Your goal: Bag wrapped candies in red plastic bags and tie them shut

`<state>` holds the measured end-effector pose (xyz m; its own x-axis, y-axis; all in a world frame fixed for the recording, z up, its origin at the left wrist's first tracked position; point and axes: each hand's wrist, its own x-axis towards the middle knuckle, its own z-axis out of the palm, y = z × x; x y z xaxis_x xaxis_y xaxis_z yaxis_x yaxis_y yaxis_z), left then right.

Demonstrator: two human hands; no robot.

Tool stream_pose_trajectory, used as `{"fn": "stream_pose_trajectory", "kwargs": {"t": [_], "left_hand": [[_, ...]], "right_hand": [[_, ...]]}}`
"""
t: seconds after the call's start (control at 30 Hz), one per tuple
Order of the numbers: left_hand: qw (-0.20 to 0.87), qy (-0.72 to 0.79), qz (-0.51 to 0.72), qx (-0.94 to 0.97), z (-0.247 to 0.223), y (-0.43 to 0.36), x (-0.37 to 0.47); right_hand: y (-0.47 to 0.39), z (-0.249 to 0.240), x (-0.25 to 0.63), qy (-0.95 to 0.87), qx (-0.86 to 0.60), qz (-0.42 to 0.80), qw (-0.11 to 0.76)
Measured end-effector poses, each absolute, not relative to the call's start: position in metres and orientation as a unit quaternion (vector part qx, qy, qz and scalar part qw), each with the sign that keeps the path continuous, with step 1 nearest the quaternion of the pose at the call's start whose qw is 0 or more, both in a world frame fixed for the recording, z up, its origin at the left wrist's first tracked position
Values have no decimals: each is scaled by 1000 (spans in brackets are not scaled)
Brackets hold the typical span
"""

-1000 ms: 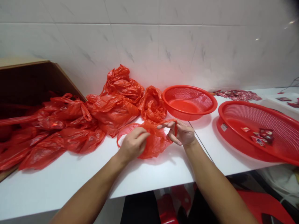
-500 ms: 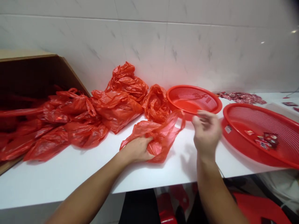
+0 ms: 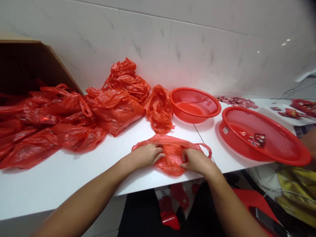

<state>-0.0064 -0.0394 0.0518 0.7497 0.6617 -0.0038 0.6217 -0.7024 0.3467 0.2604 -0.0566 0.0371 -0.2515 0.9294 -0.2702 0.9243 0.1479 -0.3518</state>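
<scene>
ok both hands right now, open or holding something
Left hand: fingers half curled on the thin red plastic bag; grip can't be told.
Right hand: fingers curled against the same bag; grip can't be told.

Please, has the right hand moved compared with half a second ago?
Yes. Against the smaller red basket, the right hand has moved left and closer to the table's near edge; now it touches the red bag.
</scene>
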Motion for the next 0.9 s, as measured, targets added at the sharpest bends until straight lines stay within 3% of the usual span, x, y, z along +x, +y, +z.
{"fn": "stream_pose_trajectory", "kwargs": {"t": [0.3, 0.53, 0.63, 0.73, 0.9], "left_hand": [[289, 244, 92, 921, 66, -51, -13], [134, 374, 91, 913, 46, -37, -9], [130, 404, 68, 903, 39, -36, -8], [142, 423, 68, 893, 37, -39, -7], [123, 408, 50, 903, 39, -41, -8]], "right_hand": [[-56, 36, 281, -809, -524, 263, 39], [-44, 42, 295, -800, -548, 243, -26], [-53, 46, 300, -804, -540, 248, -28], [-76, 53, 297, -829, -522, 199, 37], [-108, 61, 280, -890, -366, 126, 241]]}}
